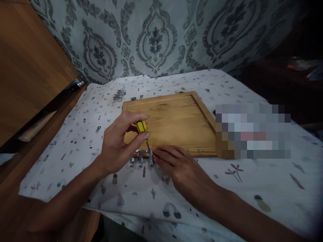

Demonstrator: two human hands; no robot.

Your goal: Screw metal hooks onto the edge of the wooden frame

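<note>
My left hand (117, 139) pinches a yellow-black screwdriver (141, 126) at a three-armed silver metal fitting (140, 160). My right hand (181, 165) touches the rectangular tan wooden panel (174, 117); can't tell its grip.

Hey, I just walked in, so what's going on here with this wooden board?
A person's left hand holds a yellow-handled screwdriver, its tip down at the rightmost of three metal hooks along the near edge of the wooden board. The right hand rests at that same edge, right beside that hook. The board lies on a patterned cloth, with more metal pieces behind it to the left.
</note>
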